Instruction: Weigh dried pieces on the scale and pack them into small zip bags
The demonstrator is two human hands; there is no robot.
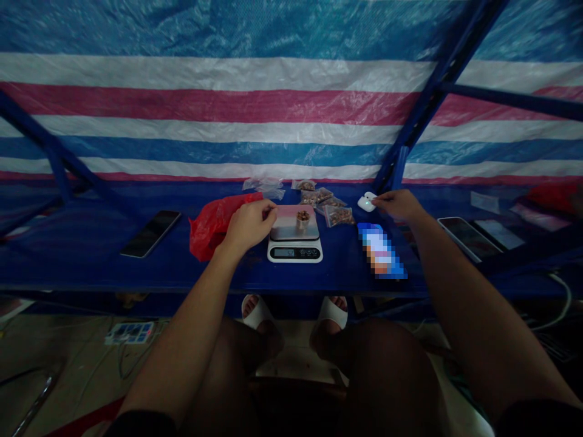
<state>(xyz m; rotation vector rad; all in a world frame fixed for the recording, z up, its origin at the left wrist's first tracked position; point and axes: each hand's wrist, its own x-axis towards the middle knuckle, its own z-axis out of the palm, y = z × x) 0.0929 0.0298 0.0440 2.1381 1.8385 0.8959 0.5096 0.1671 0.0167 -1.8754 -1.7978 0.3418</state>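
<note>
While the hands (249, 226) are hovering well apart over the blue surface (91, 255), neither clearly gripping, the left is reaching the edge of a digital kitchen scale (295, 250) holding a small cup of brown pieces (303, 220). The right fingertips (379, 203) are meeting a small white case (367, 201). A pixelated packet (381, 250) is lying nearby, unreadable, and small plastic bags (334, 209) are showing contents too dim to identify.
</note>
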